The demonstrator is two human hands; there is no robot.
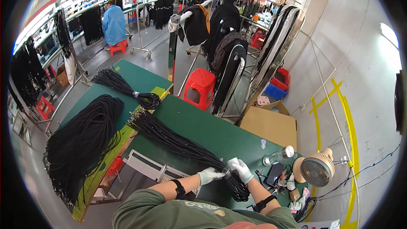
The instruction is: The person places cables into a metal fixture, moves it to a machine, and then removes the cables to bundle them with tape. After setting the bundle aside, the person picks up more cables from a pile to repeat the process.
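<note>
A long bundle of black cords lies across the green table, its metal-tipped ends at the far left and its looped end close to me. Around it, near the loop, is a pale, clear-looking band. My left hand, in a white glove, has its fingertips closed at the band from the left. My gloved right hand is bent over the bundle from the right, fingers closed. Something white shows at its fingertips, too small to name.
A second banded cord bundle and a large loose heap of black cords lie to the left. At right are a glass bottle, a phone and a fan. A red stool stands beyond; a person in blue sits farther off.
</note>
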